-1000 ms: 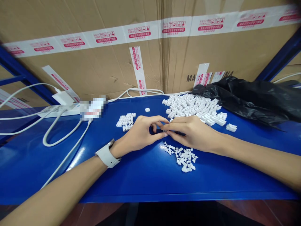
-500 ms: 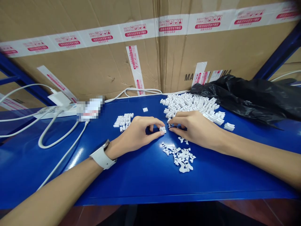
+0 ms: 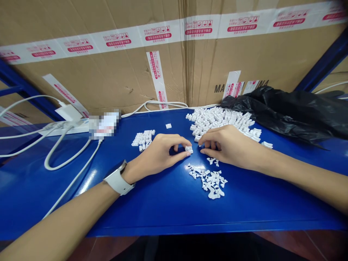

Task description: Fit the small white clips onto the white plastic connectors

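Note:
My left hand [image 3: 159, 154] pinches a small white plastic part [image 3: 188, 149] between thumb and fingertips, just above the blue shelf [image 3: 174, 208]. My right hand [image 3: 230, 145] lies close by with its fingers apart, at the front edge of a large heap of white plastic parts [image 3: 217, 119], and holds nothing that I can see. Two loose pieces [image 3: 212, 161] lie under its fingertips. A tangled pile of white parts [image 3: 209, 183] sits nearer me. A tidier group [image 3: 143, 140] lies left of my left hand, and a single part [image 3: 168, 125] lies behind it.
A white smartwatch [image 3: 118, 180] sits on my left wrist. White cables, a power strip [image 3: 63, 129] and a charger [image 3: 67, 112] lie at the left. A black plastic bag [image 3: 280, 114] lies at the right. Taped cardboard [image 3: 163, 72] stands behind the shelf.
My right hand has shifted slightly right, away from my left hand and over the heap's front edge. My left hand and the part in it have stayed nearly still.

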`<state>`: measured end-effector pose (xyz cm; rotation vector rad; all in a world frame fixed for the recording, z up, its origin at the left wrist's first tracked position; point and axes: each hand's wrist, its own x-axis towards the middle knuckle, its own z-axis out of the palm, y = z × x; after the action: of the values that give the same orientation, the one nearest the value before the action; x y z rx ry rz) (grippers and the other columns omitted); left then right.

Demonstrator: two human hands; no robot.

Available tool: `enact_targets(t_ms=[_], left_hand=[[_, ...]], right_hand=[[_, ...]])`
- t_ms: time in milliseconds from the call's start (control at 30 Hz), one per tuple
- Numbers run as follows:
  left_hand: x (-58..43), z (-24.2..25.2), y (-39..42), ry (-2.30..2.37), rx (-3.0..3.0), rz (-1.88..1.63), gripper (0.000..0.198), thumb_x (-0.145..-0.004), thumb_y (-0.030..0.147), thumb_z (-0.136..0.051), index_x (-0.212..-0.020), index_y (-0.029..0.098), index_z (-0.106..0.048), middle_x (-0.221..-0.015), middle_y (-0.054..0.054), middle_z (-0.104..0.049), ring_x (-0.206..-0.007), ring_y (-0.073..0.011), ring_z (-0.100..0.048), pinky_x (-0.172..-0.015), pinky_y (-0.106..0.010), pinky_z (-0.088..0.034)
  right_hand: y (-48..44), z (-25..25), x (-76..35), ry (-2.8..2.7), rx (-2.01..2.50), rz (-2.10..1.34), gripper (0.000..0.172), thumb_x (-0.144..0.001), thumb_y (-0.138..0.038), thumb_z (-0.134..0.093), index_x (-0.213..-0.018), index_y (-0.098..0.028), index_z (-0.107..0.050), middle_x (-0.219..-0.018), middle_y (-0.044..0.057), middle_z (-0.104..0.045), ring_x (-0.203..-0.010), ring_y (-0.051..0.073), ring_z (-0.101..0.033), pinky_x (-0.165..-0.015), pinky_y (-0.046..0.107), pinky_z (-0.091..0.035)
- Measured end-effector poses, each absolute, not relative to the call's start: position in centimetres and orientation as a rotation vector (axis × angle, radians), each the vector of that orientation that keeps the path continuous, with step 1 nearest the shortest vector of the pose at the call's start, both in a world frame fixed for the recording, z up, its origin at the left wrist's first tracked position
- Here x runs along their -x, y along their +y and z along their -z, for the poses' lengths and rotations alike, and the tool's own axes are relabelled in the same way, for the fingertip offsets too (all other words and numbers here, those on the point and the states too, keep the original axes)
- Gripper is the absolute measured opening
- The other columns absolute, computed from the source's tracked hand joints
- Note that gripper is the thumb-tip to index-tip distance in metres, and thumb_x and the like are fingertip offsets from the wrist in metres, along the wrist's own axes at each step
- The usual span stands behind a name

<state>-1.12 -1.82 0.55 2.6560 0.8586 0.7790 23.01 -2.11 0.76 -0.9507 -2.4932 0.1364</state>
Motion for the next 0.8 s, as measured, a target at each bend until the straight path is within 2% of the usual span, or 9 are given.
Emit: enact_targets(t_ms=[100, 333, 533, 800], left_hand=[[1.1, -0.6, -1.9, 0.86, -2.658, -0.777, 0.015, -0.09, 0.025, -0.066, -0.104, 0.02, -0.072, -0.083, 0.0, -0.07, -0.067, -0.0103, -0.059, -0.068, -0.024, -0.047], [1.1, -0.5, -1.9, 0.825, -2.65, -0.765, 0.019, -0.092, 0.028, -0.065, -0.108, 0.021, -0.071, -0.094, -0.003, -0.072, -0.072, -0.0124, -0.06, -0.07, -0.026, -0.049], [1.1, -0.6, -1.8, 0.801, -2.644, -0.762, 0.015, -0.092, 0.024, -0.063, -0.104, 0.02, -0.071, -0.089, -0.001, -0.07, -0.071, -0.0113, -0.059, -0.069, -0.024, -0.047], [1.2, -0.3, -1.6, 0.836, -2.606, -0.797, 0.015, -0.088, 0.026, -0.066, -0.1, 0.019, -0.072, -0.086, -0.001, -0.072, -0.07, -0.012, -0.061, -0.071, -0.025, -0.049]], right_hand=[[-2.2, -0.8, -22.9, -2.484, 0.975, -0.181, 0.013, -0.081, -0.01, -0.07, -0.091, -0.018, -0.073, -0.064, -0.002, -0.067, -0.054, 0.011, -0.059, -0.057, 0.023, -0.043], [-2.8, -0.7, -22.1, -2.394, 0.793, -0.236, 0.012, -0.091, -0.012, -0.061, -0.093, -0.018, -0.072, -0.086, 0.003, -0.071, -0.072, 0.014, -0.064, -0.066, 0.025, -0.048], [-3.0, -0.2, -21.6, -2.347, 0.709, -0.144, 0.02, -0.096, -0.012, -0.055, -0.103, -0.018, -0.072, -0.094, 0.007, -0.069, -0.083, 0.017, -0.065, -0.073, 0.028, -0.052], [-3.0, 0.2, -21.4, -2.382, 0.655, -0.13, 0.013, -0.097, -0.018, -0.056, -0.097, -0.017, -0.068, -0.091, 0.006, -0.07, -0.079, 0.016, -0.066, -0.07, 0.027, -0.052]])
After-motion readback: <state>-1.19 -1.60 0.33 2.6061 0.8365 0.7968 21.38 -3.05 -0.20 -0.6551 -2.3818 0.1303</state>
